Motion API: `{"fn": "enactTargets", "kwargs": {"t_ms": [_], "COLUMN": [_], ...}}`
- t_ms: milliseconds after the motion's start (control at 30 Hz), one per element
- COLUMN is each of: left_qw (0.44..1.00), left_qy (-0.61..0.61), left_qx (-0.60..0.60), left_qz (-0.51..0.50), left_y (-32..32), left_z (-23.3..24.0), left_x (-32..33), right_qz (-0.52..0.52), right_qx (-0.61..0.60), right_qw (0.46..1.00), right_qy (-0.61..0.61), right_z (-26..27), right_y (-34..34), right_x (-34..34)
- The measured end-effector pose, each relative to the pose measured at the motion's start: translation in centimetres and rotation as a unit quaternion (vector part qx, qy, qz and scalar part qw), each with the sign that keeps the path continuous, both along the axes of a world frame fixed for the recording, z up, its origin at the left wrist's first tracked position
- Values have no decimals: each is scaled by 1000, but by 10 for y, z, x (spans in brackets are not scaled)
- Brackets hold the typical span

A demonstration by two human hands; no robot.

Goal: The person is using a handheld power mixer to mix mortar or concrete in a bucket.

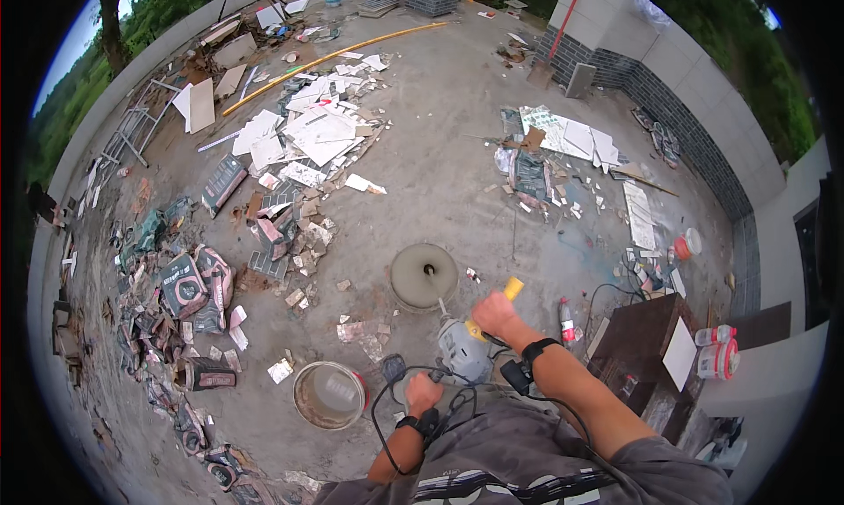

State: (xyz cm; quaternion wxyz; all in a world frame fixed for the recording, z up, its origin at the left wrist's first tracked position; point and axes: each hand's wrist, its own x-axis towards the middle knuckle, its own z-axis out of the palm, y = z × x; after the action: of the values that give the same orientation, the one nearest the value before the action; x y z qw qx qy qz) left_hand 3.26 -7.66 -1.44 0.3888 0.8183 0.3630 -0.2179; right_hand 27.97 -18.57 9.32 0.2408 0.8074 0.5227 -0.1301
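An electric hand mixer (pixel 463 350) with a grey body lies between my hands, its shaft running down into a round bucket of wet grey mortar (pixel 415 287). The mortar's surface dips in a funnel around the shaft. My right hand (pixel 496 317) is closed on the mixer's yellow side handle (pixel 513 288). My left hand (pixel 423 393) grips the mixer's dark rear handle, partly hidden by the black cable. Both wrists wear black straps. Left of the mixer stands a bucket of cloudy water (pixel 330 395).
Torn bags (pixel 184 286) and tile scraps litter the left. White broken boards (pixel 323 132) lie ahead. A plastic bottle (pixel 566 320) stands right of my right hand, near a dark wooden cabinet (pixel 633 340). The black cable loops by my left arm.
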Motion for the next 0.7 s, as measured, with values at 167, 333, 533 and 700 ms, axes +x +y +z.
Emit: {"fn": "enactTargets", "kwargs": {"t_ms": [167,333,533,700], "left_qw": [999,989,962,917], "left_qy": [6,15,41,50], "left_qx": [32,62,88,153], "left_qz": [-34,-130,-255,-365], "left_y": [12,35,68,107], "left_z": [10,7,24,42], "left_x": [-2,-1,12,39], "right_qz": [-57,-127,-220,-315], "right_qx": [4,9,41,95], "right_qw": [998,990,970,933], "right_qy": [40,63,99,145], "right_z": [0,3,-17,-51], "right_y": [-19,-40,-62,-82], "right_x": [-8,-28,-56,-102]}}
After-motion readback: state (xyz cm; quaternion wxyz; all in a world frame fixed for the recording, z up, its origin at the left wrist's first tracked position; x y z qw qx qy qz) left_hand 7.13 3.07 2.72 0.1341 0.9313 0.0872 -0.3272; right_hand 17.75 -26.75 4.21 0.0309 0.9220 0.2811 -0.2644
